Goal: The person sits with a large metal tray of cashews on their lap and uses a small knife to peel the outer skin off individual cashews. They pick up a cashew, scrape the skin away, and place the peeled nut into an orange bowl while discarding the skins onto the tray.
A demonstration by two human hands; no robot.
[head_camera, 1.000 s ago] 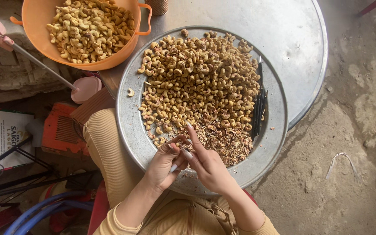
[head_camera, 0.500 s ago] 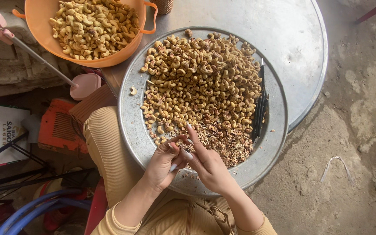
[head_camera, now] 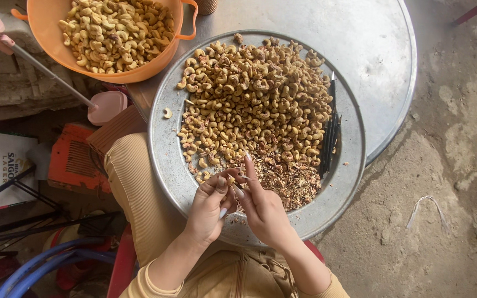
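Observation:
A round metal tray (head_camera: 164, 149) rests on my lap, heaped with unpeeled brownish cashew nuts (head_camera: 255, 99) and a patch of loose skins (head_camera: 288, 182) near me. My left hand (head_camera: 208, 207) pinches a single cashew nut (head_camera: 231, 181) over the tray's near edge. My right hand (head_camera: 260, 207) meets it fingertip to fingertip, holding a small thin tool against the nut, forefinger stretched out toward the pile. An orange basin (head_camera: 48, 33) of pale peeled cashews (head_camera: 117, 27) stands at the upper left.
Black pointed tools (head_camera: 329, 132) lie along the tray's right side. A larger round metal tabletop (head_camera: 376, 49) lies beneath the tray. A pink ladle (head_camera: 106, 107), orange crate (head_camera: 75, 163) and blue tubing (head_camera: 40, 265) crowd the left. Bare concrete floor (head_camera: 448, 182) is at right.
Both hands stay together over the tray's near edge, with only small finger shifts on the nut. The view has moved slightly.

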